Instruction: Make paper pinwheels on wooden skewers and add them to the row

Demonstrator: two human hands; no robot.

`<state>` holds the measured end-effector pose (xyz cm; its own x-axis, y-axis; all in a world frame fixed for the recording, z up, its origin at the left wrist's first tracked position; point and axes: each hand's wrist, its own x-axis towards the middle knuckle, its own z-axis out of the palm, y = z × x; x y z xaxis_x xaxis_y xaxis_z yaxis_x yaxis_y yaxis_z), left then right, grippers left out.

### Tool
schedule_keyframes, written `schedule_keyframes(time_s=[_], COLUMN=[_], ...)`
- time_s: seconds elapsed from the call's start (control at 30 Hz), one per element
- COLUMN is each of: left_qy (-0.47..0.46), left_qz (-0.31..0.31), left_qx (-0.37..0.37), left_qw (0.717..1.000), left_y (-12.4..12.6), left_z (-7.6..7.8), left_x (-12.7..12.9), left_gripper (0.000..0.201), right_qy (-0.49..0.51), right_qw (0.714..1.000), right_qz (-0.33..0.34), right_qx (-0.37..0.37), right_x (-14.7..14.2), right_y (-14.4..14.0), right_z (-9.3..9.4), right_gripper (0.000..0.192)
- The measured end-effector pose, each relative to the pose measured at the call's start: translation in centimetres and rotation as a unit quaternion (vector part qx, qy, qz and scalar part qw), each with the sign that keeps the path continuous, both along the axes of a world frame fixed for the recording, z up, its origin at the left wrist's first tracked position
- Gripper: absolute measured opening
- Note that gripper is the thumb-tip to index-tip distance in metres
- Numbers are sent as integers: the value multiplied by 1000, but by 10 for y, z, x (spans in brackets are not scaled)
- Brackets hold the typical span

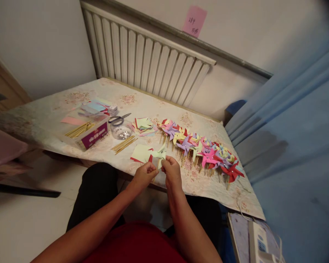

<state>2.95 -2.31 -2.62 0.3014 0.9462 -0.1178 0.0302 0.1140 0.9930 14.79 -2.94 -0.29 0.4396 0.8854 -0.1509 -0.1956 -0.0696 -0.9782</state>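
Over the table's front edge, a pale green paper pinwheel (160, 153) is held between my two hands. My left hand (145, 175) pinches near its lower side, and a bit of thin stick seems to show below those fingers. From the right, my right hand (172, 171) closes finger and thumb on the pinwheel's paper; its fingertips are partly hidden. Just behind lie pale green and red paper squares (141, 151). Bamboo sticks (124, 144) are laid in a bundle to the left of them. A clear round dish (121, 131) holds small shiny pieces.
Finished pinwheels (200, 148) stand in dense rows on the right of the table. Dark scissors (120, 119) rest by the dish. Left of it are a plastic box of sticks (94, 137) and coloured paper (94, 106). More cut squares (144, 124) lie behind. A radiator (148, 54) lines the wall.
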Motion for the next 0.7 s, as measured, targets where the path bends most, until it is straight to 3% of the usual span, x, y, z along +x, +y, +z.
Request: schedule_keyframes(time_s=[0.27, 0.7], left_qy=[-1, -15], left_qz=[7, 17], left_qx=[-8, -3], left_qw=[1000, 1000], left_y=[-1, -2], left_z=[0, -4], left_x=[-1, -1], left_gripper=[25, 25], right_qy=[11, 83], right_qw=[999, 996], right_qz=[-13, 30], right_qx=[33, -5], right_x=[-4, -3], right_y=[2, 2], right_z=[-2, 2], right_gripper=[30, 37])
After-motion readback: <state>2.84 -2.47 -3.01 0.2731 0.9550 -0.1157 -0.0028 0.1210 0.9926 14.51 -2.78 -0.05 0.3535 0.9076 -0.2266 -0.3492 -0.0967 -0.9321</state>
